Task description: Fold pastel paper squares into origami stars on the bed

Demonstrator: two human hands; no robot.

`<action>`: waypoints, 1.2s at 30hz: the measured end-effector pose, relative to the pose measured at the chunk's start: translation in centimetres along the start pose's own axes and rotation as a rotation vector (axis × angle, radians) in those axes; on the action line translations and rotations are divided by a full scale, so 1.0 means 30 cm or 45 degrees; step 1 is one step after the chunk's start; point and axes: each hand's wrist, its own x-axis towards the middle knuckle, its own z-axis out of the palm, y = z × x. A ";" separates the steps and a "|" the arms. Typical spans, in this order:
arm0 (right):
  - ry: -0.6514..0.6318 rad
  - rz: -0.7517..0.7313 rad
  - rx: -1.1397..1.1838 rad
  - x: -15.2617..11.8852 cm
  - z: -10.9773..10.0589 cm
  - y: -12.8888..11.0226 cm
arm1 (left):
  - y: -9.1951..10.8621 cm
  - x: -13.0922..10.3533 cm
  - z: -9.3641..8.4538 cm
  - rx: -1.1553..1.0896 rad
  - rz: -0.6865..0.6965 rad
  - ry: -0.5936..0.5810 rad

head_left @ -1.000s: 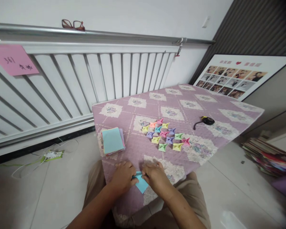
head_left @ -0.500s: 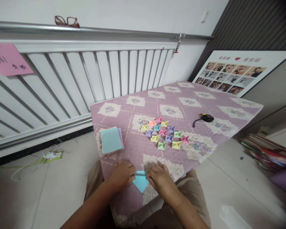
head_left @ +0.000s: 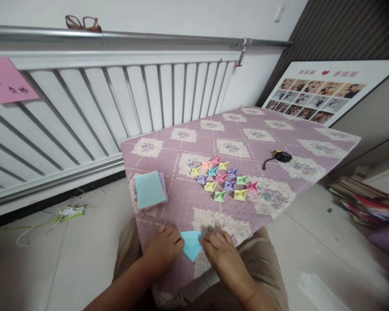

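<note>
A light-blue sheet of origami paper point(head_left: 192, 247) lies at the near end of the table, its lower part pointing toward me and a crease running across near its top. My left hand point(head_left: 167, 245) has its curled fingers on the paper's left edge. On the right edge, my right hand point(head_left: 218, 245) grips or presses with bent fingers. Both hands hide the paper's side corners. Farther up the table stand several small folded paper figures point(head_left: 221, 177) in pink, yellow, green, purple, orange and blue, set out in rows.
A stack of coloured square paper point(head_left: 150, 190) lies to the left on the purple patterned tablecloth point(head_left: 181, 198). A black and yellow tape measure point(head_left: 282, 156) rests at the right. Behind the table is a white radiator point(head_left: 142, 95); a power strip point(head_left: 71, 212) lies on the floor.
The paper's upper strip, raised along the crease before, now looks flatter, with more of the sheet showing between my hands. My hands have shifted only slightly. The head view has moved a little.
</note>
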 end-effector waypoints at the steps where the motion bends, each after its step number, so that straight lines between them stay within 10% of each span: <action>1: 0.014 0.010 -0.001 -0.009 0.003 -0.004 | 0.006 -0.006 0.001 0.006 -0.009 0.002; 19: 0.173 -0.035 0.010 -0.028 0.034 -0.148 | 0.094 -0.036 -0.023 -0.067 -0.246 -0.117; 36: -0.098 0.306 0.181 -0.044 -0.010 -0.072 | 0.060 -0.031 -0.042 -0.229 -0.447 -0.048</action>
